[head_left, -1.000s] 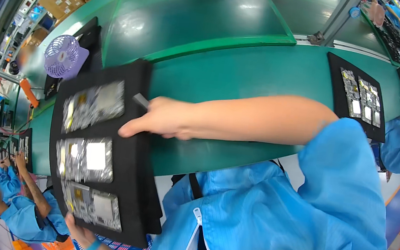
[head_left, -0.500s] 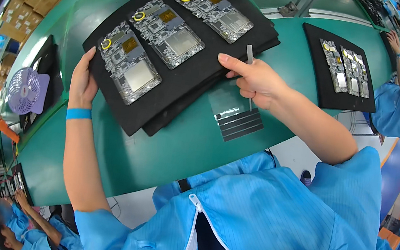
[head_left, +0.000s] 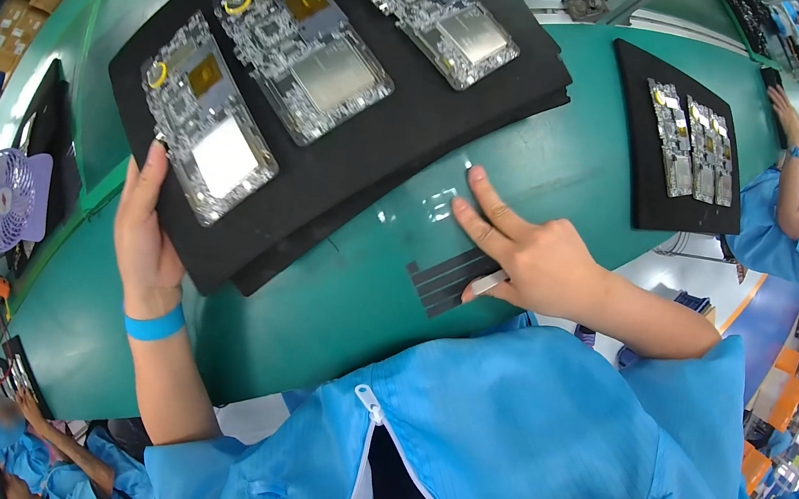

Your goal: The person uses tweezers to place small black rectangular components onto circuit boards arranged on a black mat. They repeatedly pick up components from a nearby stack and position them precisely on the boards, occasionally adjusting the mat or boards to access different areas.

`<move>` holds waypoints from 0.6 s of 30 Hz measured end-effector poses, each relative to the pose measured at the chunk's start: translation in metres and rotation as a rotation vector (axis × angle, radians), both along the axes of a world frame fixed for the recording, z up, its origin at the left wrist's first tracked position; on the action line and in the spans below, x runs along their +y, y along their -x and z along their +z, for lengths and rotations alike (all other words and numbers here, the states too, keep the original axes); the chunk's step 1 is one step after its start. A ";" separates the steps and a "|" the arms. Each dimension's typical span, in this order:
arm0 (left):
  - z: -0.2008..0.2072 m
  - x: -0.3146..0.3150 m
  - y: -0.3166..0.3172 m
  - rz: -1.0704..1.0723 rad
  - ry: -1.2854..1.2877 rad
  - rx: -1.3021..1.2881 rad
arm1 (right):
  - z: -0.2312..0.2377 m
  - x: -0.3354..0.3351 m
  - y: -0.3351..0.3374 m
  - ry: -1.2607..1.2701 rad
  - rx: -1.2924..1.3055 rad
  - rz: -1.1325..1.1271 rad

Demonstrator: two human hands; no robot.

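On the left of the table (head_left: pixel 307 338), gripping stacked black pads (head_left: pixel 329 170)!
Clasping the near-left edge with left hand (head_left: pixel 148 242) curled round; spreading two fingers of right hand (head_left: pixel 549 264) at clear film (head_left: pixel 419 214), slim grey tool (head_left: pixel 489 282) tucked inside. Already in place on top: three circuit boards (head_left: pixel 309 56). Still at the film's near end: dark strips (head_left: pixel 446 281).

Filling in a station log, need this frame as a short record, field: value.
left hand: gripping edge of black pad
right hand: holding slim metal strip, index and middle fingers extended
on pad: three circuit boards, each with a yellow ring
on green table: clear sheet with dark bands, near right hand; contact unclear
far right: second black pad, three boards on it
far left: purple fan
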State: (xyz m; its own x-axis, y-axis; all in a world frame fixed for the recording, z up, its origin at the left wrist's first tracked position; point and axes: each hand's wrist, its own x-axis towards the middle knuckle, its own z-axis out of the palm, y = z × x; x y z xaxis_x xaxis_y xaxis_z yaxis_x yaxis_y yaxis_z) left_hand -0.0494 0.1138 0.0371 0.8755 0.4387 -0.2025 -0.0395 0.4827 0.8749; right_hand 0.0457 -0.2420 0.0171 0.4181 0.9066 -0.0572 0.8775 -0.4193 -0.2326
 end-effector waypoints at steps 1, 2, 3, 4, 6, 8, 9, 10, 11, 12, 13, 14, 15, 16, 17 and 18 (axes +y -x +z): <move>0.006 0.005 0.001 0.015 0.009 0.027 | 0.003 0.005 0.002 0.009 0.002 0.035; 0.004 0.013 0.002 0.012 0.005 0.038 | 0.005 0.011 0.004 0.018 0.004 0.070; 0.000 0.021 0.005 0.013 0.002 0.047 | 0.005 0.020 0.007 -0.010 0.016 0.098; -0.003 0.026 0.005 0.009 -0.006 0.059 | 0.003 0.027 0.012 -0.018 0.009 0.081; -0.011 0.026 0.007 0.035 -0.018 0.070 | -0.002 0.039 0.024 -0.034 0.001 0.052; -0.017 0.028 0.011 0.034 -0.044 0.051 | 0.004 0.044 0.026 -0.004 0.056 0.019; -0.014 0.027 0.013 0.018 -0.062 0.056 | 0.010 0.044 0.024 0.000 0.094 0.012; -0.013 0.027 0.015 0.052 -0.092 0.076 | 0.012 0.042 0.023 0.005 0.134 0.007; -0.014 0.027 0.018 0.090 -0.124 0.098 | 0.008 0.037 0.022 -0.170 0.214 0.011; -0.012 0.024 0.020 0.122 -0.149 0.115 | 0.008 0.028 0.012 -0.355 0.248 0.060; -0.008 0.011 0.020 0.209 -0.266 0.181 | 0.014 0.026 0.010 -0.450 0.438 -0.044; -0.007 0.000 0.027 0.337 -0.658 0.202 | 0.021 0.024 0.008 -0.573 0.638 -0.144; -0.001 -0.011 0.036 0.448 -1.056 0.208 | 0.032 0.022 0.006 -0.716 0.809 -0.245; 0.003 -0.024 0.044 0.543 -1.450 0.192 | 0.030 0.020 0.005 -0.732 0.899 -0.295; 0.009 -0.045 0.064 0.332 -1.564 0.071 | 0.029 0.019 0.003 -0.752 0.990 -0.348; 0.016 -0.064 0.084 0.128 -1.671 -0.030 | 0.033 0.017 -0.006 -0.586 1.115 -0.362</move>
